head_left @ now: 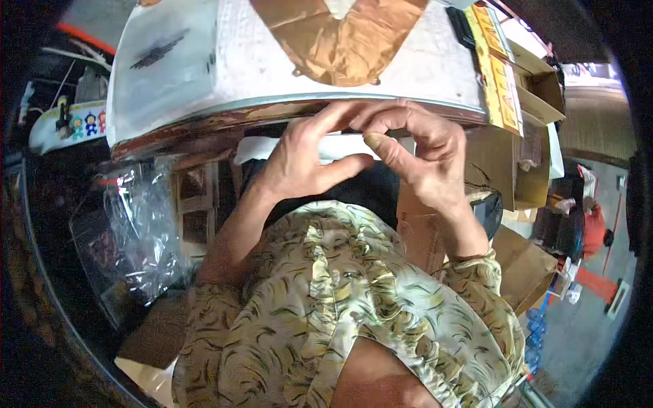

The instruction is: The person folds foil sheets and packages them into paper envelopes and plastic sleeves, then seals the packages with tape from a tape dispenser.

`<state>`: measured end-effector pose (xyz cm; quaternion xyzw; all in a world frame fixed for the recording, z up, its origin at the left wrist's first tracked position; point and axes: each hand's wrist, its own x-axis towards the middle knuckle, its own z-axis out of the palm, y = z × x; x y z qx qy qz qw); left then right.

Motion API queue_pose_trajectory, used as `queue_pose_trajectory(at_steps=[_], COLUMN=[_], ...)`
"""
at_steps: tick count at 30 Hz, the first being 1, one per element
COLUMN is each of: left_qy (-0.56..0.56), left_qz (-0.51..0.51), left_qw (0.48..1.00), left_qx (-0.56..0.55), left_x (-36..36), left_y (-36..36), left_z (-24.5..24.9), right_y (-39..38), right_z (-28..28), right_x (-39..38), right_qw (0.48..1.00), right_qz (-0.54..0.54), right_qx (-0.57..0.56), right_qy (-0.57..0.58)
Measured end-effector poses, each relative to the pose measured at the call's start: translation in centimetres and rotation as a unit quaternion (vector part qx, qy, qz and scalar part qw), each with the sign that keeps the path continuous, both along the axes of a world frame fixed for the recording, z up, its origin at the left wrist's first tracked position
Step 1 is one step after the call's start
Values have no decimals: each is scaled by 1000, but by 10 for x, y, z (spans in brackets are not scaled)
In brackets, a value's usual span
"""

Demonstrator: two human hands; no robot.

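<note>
Both hands are raised at the near edge of the white-topped table (252, 68). My left hand (306, 153) has its thumb stretched out and apart from the fingers, whose tips reach the table edge; I see nothing in it. My right hand (425, 146) is curled, with thumb and index finger pressed together; whatever they may pinch is too small to make out. The fingertips of the two hands nearly meet. Just beyond them lies a shiny copper-coloured piece (340, 51) with a V-shaped notch, its rounded end toward me. White material (333, 146) shows below the hands.
Yellow lettered boxes (502, 88) and a black object (461, 27) are at the table's right end. Cardboard boxes (490, 160) stand to the right, clear plastic bags (139, 224) hang at the left. A person in red (593, 228) is far right.
</note>
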<state>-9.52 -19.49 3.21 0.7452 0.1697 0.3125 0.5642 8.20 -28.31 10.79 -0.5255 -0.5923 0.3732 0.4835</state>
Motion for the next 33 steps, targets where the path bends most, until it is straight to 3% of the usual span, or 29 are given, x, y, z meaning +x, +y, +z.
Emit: queue_pose_trajectory(at_steps=[4, 6, 8, 10, 12, 14, 15, 16, 18, 19, 20, 22, 24, 26, 28, 33], left_qy=[-165, -148, -104, -109, -73, -38, -27, -14, 1, 17, 22, 54, 63, 69, 16, 22], left_qz=[-101, -102, 3, 48, 73, 99, 104, 109, 103, 97, 90, 72, 67, 66, 53, 37], left_qw=[971, 968, 982, 990, 994, 994, 994, 993, 993, 992, 993, 993, 992, 991, 998, 999], left_qx=[-139, -175, -156, -75, -33, 11, 19, 29, 58, 75, 77, 82, 91, 97, 40, 24], left_x=[32, 31, 36, 45, 49, 50, 50, 51, 52, 54, 55, 58, 60, 62, 65, 67], left_y=[1, 8, 5, 12, 20, 23, 24, 26, 32, 32, 32, 31, 32, 34, 36, 40], left_z=[35, 50, 62, 53, 48, 49, 51, 53, 57, 58, 60, 67, 70, 69, 63, 56], right_y=[-1, 0, 4, 5, 6, 7, 9, 10, 16, 17, 18, 24, 26, 29, 31, 30], right_z=[44, 55, 43, 25, 5, 0, 2, 4, 14, 26, 28, 29, 32, 39, 27, 13], right_x=[12, 29, 53, 69, 79, 85, 90, 90, 86, 82, 79, 75, 72, 74, 82, 89], right_qw=[996, 989, 986, 969, 964, 965, 980, 980, 991, 983, 983, 984, 983, 978, 985, 990], right_qz=[-46, -118, -113, -97, -98, -104, -84, -86, -116, -103, -110, -13, -11, -4, 13, 35], right_qx=[70, 49, 29, -65, -89, -140, -125, -119, 9, 12, 11, -6, -17, -131, -96, -130], right_qy=[42, 68, 120, 219, 232, 197, 127, 131, -70, -150, -145, -176, -181, -161, -144, -30])
